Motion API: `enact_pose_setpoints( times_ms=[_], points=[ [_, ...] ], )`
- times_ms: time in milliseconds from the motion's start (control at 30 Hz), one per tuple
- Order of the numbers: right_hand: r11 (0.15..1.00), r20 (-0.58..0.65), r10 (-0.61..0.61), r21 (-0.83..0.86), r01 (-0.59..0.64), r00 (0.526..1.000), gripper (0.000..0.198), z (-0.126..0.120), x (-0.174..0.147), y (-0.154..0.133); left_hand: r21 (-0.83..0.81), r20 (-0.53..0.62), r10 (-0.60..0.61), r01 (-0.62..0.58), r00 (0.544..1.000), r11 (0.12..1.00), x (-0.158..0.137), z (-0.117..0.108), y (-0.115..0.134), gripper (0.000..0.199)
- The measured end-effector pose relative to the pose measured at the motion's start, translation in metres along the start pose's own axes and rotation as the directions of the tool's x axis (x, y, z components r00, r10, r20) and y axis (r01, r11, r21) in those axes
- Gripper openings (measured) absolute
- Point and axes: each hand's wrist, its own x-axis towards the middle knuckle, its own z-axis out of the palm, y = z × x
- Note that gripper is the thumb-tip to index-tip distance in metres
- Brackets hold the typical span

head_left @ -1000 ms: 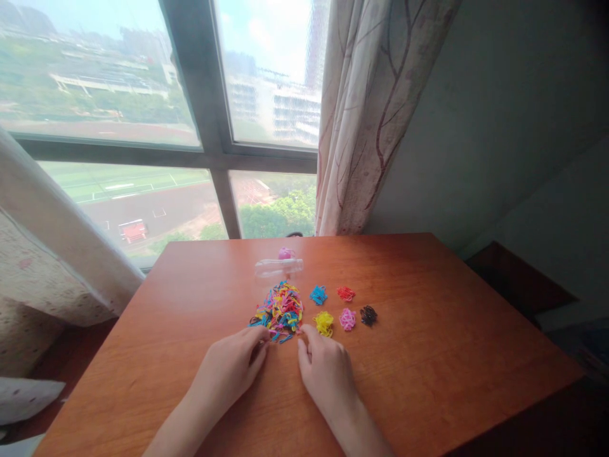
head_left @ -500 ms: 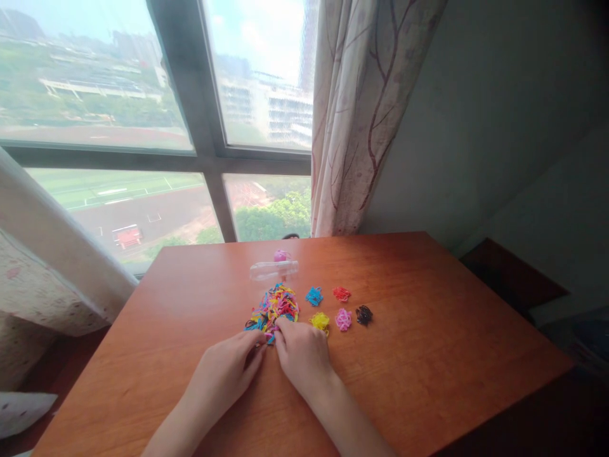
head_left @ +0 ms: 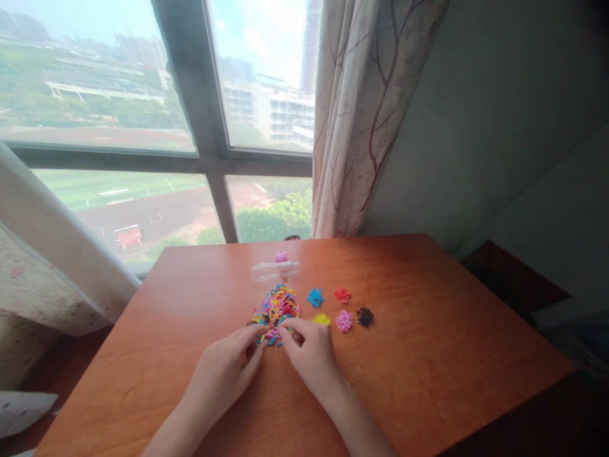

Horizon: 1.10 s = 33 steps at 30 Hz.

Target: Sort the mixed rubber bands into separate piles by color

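Note:
A pile of small rubber bands (head_left: 276, 308) in mixed colours lies on the wooden table in front of me. At its near left edge is my left hand (head_left: 231, 362), touching the bands, thumb and forefinger curved with a gap between them. My right hand (head_left: 311, 355) reaches the near right edge with thumb and forefinger drawn together; whatever is between the tips is too small to make out. Sorted little heaps lie to the right: blue bands (head_left: 314, 297), red bands (head_left: 342, 295), yellow bands (head_left: 321, 319), pink bands (head_left: 344, 320) and black bands (head_left: 365, 317). My right hand partly covers the yellow heap.
Behind the pile, a clear plastic container (head_left: 275, 271) lies on its side, with a pink object (head_left: 282, 256) just beyond it. The table (head_left: 428, 330) meets a large window (head_left: 261, 158) and a patterned curtain (head_left: 352, 127) at the back.
Both hands have shifted slightly. My right thumb and forefinger have moved a little right, away from the left fingertips, uncovering more bands at the pile's near edge.

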Motion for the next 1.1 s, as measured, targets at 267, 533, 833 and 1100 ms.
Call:
enact_pose_setpoints(
  times_ms=[267, 533, 833, 1100],
  points=[
    [0.997, 0.067, -0.024, 0.079, 0.019, 0.997, 0.018, -0.003, -0.006, 0.000, -0.062, -0.074, 0.069, -0.074, 0.995, 0.995, 0.001, 0.001, 0.002, 0.020],
    [0.995, 0.123, -0.030, -0.096, 0.042, 0.992, 0.015, -0.023, -0.021, -0.001, -0.081, -0.005, 0.117, -0.117, 0.993, 0.990, -0.001, 0.006, 0.007, 0.019],
    [0.992, -0.167, 0.076, -0.087, -0.091, 0.983, 0.029, -0.063, -0.035, 0.045, -0.024, 0.037, 0.154, -0.153, 0.987, 0.988, 0.000, 0.003, 0.013, 0.023],
    [0.955, -0.277, 0.131, -0.224, -0.197, 0.952, 0.040, -0.088, -0.033, 0.079, -0.005, 0.058, 0.158, -0.158, 0.986, 0.987, -0.002, 0.004, 0.009, 0.023]
  ],
)
